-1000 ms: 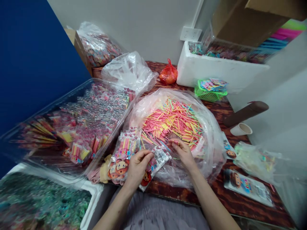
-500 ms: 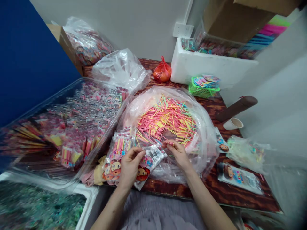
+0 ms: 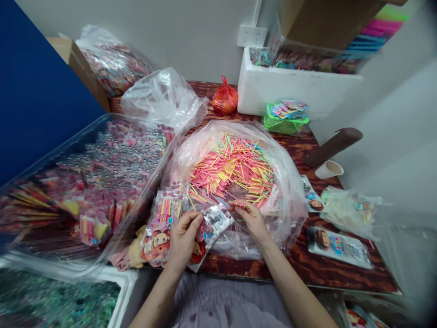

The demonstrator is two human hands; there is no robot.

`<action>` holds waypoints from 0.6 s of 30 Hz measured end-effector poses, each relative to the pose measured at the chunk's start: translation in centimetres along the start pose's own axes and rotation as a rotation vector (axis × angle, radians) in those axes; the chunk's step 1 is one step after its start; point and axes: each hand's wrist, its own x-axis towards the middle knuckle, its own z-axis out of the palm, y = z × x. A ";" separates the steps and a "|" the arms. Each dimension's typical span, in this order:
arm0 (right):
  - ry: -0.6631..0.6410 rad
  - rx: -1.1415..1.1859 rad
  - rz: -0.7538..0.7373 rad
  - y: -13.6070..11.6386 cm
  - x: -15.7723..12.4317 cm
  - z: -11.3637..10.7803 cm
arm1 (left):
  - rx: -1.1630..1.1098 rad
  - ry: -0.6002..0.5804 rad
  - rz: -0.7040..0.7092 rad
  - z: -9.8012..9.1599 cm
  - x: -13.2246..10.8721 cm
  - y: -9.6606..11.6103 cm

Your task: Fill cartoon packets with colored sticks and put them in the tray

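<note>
My left hand is closed, thumb and forefinger pinched together over the left side of a flat printed plastic packet. What lies between those fingertips is hidden. Several filled packets of coloured sticks lie overlapped beside and partly under this hand. To the right, my right hand has its fingers curled, with a row of short pink stick ends showing at the fingertips. It hovers at the near edge of a heap of thin pink, yellow and green sticks inside an opened clear plastic bag.
A large clear bin of filled packets stands on the left. Behind are a red bag, a green basket and a white foam box. At right are a brown flask, a paper cup and a printed packet.
The whole view has shifted slightly, so objects appear a little further left. Both hands keep nearly the same pose and place over the packet and the bag's near edge.
</note>
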 end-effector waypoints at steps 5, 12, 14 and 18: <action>-0.005 -0.004 0.004 0.3 0.0 -0.2 | -0.004 -0.016 -0.002 0.2 0.0 -0.2; 0.014 0.012 0.004 -0.2 -0.3 -0.1 | 0.013 -0.060 0.062 0.1 0.2 0.4; 0.034 0.087 -0.006 -0.9 -0.2 0.2 | 0.030 -0.091 0.107 0.1 0.2 0.4; 0.054 0.543 0.029 -3.8 0.9 1.9 | 0.043 -0.134 0.172 0.5 0.0 0.2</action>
